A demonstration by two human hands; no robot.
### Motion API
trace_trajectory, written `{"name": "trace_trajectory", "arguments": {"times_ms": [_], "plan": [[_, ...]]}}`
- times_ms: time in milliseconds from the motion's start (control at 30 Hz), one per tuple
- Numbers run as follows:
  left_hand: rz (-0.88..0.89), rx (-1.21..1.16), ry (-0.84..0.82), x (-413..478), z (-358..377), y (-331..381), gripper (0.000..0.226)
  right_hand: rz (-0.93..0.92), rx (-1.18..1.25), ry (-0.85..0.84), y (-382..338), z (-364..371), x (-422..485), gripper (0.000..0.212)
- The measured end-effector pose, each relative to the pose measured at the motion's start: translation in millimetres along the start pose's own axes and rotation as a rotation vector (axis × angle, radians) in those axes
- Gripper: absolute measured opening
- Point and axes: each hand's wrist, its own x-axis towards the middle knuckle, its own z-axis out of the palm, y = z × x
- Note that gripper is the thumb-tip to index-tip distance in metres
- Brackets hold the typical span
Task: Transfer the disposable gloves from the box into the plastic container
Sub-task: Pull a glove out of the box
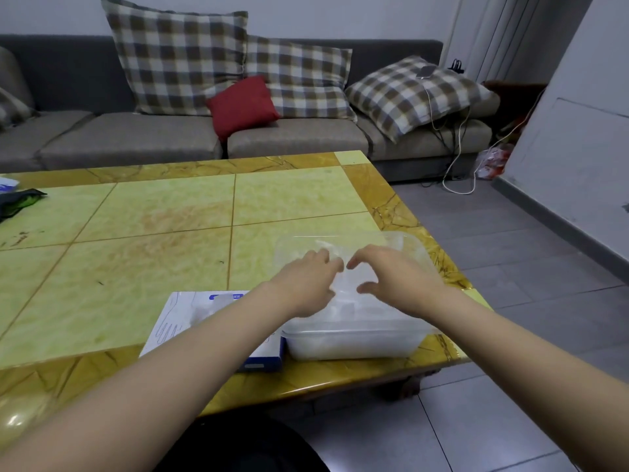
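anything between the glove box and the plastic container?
Nothing visible. The glove box lies right beside the plastic container, on its left. The container's top looks open, with the left hand and right hand above it.

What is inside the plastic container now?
Whitish gloves fill the plastic container. The left hand and right hand cover its middle; what lies beneath them is hidden.

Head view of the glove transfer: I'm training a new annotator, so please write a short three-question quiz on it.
1. True or false: the left hand and the right hand are both over the plastic container.
2. On which side of the container does the glove box lie?
3. The container sits: A mid-table; B near a table corner; C on the sofa.
Key: 1 true; 2 its left; 3 B.
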Motion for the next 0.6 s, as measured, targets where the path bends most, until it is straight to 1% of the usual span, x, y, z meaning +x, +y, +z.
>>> {"name": "trace_trajectory", "arguments": {"times_ms": [67, 100, 167, 233, 333, 500, 600], "plan": [[-0.034, 0.074, -0.220, 9.4, 14.0, 1.4, 0.060, 0.046, -0.026, -0.146, 6.7, 8.9, 4.7, 0.046], [-0.055, 0.092, -0.294, 13.6, 19.2, 0.9, 0.064, 0.064, -0.033, -0.207, 10.6, 14.1, 7.4, 0.049], [-0.088, 0.105, -0.384, 20.8, 26.2, -0.5, 0.069, 0.095, -0.062, -0.329, 18.8, 23.7, 13.4, 0.055], [-0.104, 0.118, -0.433, 26.9, 30.3, -1.4, 0.072, 0.111, -0.101, -0.434, 26.2, 31.8, 19.5, 0.061], [-0.116, 0.131, -0.483, 33.5, 33.3, -2.3, 0.075, 0.125, -0.134, -0.519, 34.1, 42.1, 27.2, 0.064], [-0.108, 0.136, -0.509, 36.8, 34.0, -4.1, 0.081, 0.147, -0.134, -0.575, 36.9, 47.4, 33.2, 0.068], [-0.085, 0.132, -0.523, 37.4, 30.0, -6.1, 0.079, 0.138, -0.156, -0.593, 29.8, 37.6, 33.2, 0.067]]}}
